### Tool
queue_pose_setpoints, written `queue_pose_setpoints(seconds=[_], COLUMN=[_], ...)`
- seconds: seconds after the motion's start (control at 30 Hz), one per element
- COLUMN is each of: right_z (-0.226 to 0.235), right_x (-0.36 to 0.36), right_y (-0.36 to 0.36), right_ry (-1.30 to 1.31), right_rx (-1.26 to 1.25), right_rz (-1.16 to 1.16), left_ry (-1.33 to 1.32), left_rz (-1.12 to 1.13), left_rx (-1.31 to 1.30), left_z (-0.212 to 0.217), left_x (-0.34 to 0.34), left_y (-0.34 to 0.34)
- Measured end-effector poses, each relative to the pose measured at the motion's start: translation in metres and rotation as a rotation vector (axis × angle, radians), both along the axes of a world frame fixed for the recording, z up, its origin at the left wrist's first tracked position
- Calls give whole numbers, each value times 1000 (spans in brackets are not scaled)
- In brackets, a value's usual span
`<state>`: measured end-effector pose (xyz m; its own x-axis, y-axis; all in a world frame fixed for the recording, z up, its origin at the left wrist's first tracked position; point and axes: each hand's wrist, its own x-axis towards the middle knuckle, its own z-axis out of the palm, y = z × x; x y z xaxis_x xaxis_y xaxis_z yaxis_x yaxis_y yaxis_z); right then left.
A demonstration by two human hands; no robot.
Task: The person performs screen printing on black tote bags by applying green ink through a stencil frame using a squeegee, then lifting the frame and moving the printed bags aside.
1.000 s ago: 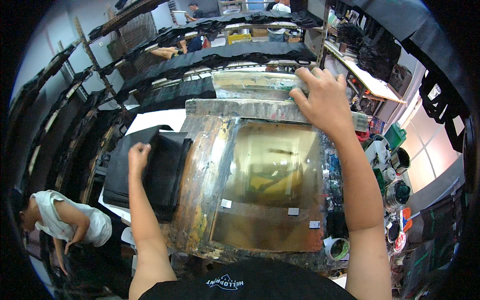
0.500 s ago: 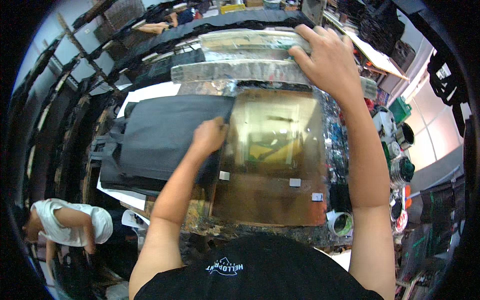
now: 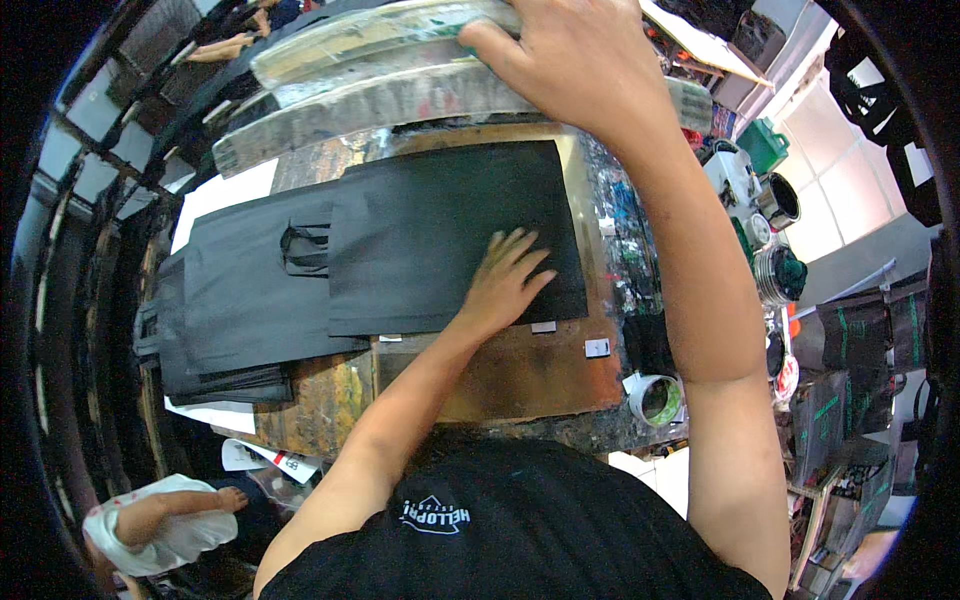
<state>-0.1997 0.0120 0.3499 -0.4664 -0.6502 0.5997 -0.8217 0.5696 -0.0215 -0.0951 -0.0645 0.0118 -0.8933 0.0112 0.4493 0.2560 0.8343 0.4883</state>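
My left hand (image 3: 503, 287) lies flat, fingers spread, on a black tote bag (image 3: 425, 220). The bag covers most of a glossy brown board (image 3: 490, 385), and its dark handles (image 3: 303, 249) stick out to the left. Its left part overlaps a stack of similar black bags (image 3: 240, 290). Small white tabs stand along the bag's lower edge, and another white tab (image 3: 597, 348) sits on the board's bare right part. At the far side, my right hand (image 3: 585, 65) is closed on the rim of a raised, paint-smeared screen printing frame (image 3: 370, 45); some fingertips are out of view.
A roll of tape (image 3: 658, 400) sits at the table's right corner. Cans (image 3: 778, 200) and a green container (image 3: 764, 147) stand at the right. At lower left, another person in a white top (image 3: 165, 525) bends over. Dark racks (image 3: 75, 300) line the left.
My left hand has moved right, and a black bag now covers most of the board that was bare. The hand has opened flat. My right hand still holds the frame.
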Motion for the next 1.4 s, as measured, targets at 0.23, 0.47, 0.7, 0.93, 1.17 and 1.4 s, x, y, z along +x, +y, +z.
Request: queue_pose_setpoints(seconds=[0.23,0.47,0.7,0.93,1.17,1.4], right_z=[3,-11,-17,-15,-11,10], right_x=[-12,-15,-30,-24,-7,0], right_y=[-4,-3,-4,-5,-1,-3], right_ry=[-30,233,260,216,188,-66], right_rx=[92,-70,-36,-26,-43,93], right_rz=[-112,16,0,9,-27,6], left_ry=[66,-597,-920,-1003,-139,-437], left_rz=[792,1439,1531,1687,888,110], left_rx=[-326,-253,-175,-147,-210,-274], left_z=[30,94,44,68,83,24], left_x=[155,271,288,338,189,98], left_y=[-182,-324,-354,-415,-254,-18])
